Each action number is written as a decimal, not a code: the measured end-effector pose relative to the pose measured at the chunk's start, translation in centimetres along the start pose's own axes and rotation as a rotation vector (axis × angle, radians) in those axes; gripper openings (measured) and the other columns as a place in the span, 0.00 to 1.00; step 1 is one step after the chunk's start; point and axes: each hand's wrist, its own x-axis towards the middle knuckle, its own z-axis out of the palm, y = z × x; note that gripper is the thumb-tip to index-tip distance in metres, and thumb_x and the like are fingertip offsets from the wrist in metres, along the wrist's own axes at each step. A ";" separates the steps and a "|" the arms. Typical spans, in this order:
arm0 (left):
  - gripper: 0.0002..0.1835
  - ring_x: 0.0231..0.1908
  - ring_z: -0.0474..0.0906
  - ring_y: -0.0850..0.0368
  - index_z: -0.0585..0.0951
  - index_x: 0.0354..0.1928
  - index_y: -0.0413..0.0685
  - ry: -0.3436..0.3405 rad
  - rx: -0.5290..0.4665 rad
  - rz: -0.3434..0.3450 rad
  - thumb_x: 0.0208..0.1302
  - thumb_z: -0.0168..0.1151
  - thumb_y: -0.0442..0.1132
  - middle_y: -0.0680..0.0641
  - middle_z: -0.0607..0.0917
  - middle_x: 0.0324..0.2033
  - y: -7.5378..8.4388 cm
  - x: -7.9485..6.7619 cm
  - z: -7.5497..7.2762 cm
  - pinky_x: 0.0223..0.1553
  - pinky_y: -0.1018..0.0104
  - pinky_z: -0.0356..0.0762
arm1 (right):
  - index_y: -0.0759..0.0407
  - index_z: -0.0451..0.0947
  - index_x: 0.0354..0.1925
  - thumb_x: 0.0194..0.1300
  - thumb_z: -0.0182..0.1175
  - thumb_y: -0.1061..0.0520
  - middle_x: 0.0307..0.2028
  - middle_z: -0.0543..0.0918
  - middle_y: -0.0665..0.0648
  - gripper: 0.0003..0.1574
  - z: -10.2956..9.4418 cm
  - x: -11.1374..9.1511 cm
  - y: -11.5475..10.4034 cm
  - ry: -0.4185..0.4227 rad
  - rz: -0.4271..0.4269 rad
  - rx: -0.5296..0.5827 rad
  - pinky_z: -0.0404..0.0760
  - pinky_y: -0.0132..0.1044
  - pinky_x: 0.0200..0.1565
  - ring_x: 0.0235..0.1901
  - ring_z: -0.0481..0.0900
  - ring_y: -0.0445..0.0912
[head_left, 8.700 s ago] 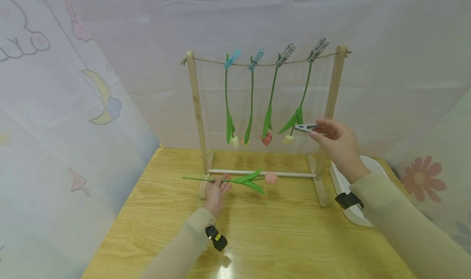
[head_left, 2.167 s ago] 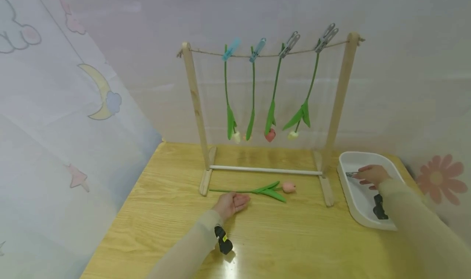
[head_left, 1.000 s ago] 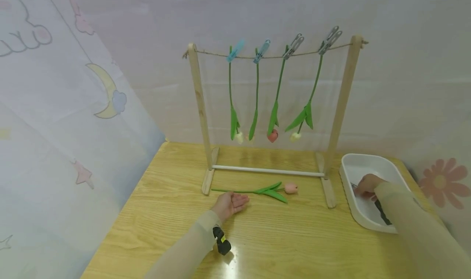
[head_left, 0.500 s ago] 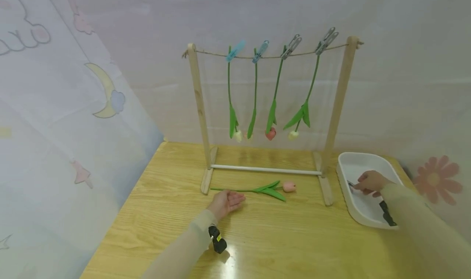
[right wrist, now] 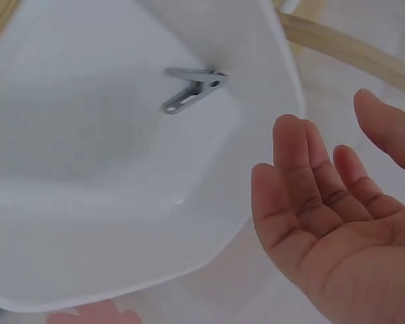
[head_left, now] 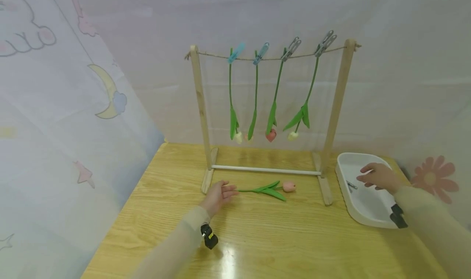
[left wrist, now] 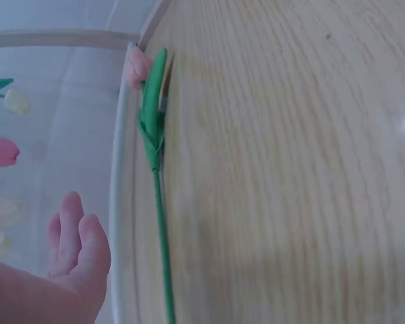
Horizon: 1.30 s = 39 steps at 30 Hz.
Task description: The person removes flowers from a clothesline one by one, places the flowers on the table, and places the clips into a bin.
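A pink artificial tulip (head_left: 289,187) with green leaves lies on the table in front of the drying rack. Over its stem end is my left hand (head_left: 217,197), fingers loosely extended and holding nothing. In the left wrist view the tulip's stem (left wrist: 163,236) runs beside the fingers. My right hand (head_left: 380,177) hovers over the white tray (head_left: 371,213), palm turned inward with relaxed fingers, and grips nothing. A grey clothespin (right wrist: 196,88) lies inside the tray near its wall, apart from the right fingers.
The wooden rack (head_left: 198,99) stands at the table's back, with a twine line strung between its posts. Several tulips hang head down from it by blue and grey clothespins (head_left: 291,50). A white rod (head_left: 265,170) joins the rack's feet. Printed cloth surrounds the table.
My right hand has let go of the clothespin in the tray and lifted back from it. My left hand has shifted slightly left over the stem end. Earlier it held the tulip, which now lies down.
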 end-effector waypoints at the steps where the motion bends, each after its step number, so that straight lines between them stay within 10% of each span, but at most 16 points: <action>1: 0.26 0.53 0.79 0.42 0.54 0.68 0.24 0.013 0.004 0.009 0.79 0.32 0.38 0.27 0.72 0.60 0.3 -0.1 -0.1 0.57 0.52 0.75 | 0.85 0.61 0.53 0.70 0.58 0.56 0.39 0.82 0.73 0.32 -0.1 -0.3 -0.4 0.011 -0.014 0.002 0.82 0.46 0.33 0.35 0.84 0.55; 9: 0.25 0.48 0.82 0.44 0.57 0.68 0.26 0.072 0.107 0.129 0.77 0.35 0.38 0.28 0.76 0.56 2.6 -0.7 -0.3 0.42 0.66 0.83 | 0.82 0.64 0.52 0.70 0.58 0.60 0.36 0.84 0.66 0.26 -0.3 -2.6 -4.2 0.101 -0.124 0.012 0.80 0.38 0.30 0.29 0.82 0.43; 27: 0.24 0.51 0.77 0.36 0.68 0.57 0.30 0.116 0.366 0.435 0.80 0.37 0.46 0.31 0.79 0.52 6.5 -2.1 -0.5 0.53 0.43 0.75 | 0.75 0.68 0.55 0.72 0.56 0.58 0.34 0.84 0.56 0.22 0.1 -5.5 -11.6 0.194 -0.236 -0.010 0.76 0.32 0.31 0.30 0.77 0.33; 39: 0.20 0.59 0.72 0.40 0.70 0.61 0.34 0.144 0.555 0.582 0.79 0.41 0.43 0.35 0.76 0.57 8.9 -1.6 0.0 0.62 0.49 0.69 | 0.68 0.71 0.57 0.73 0.55 0.52 0.48 0.80 0.66 0.23 0.8 -6.2 -15.8 0.330 -0.324 -0.017 0.73 0.24 0.38 0.39 0.71 0.27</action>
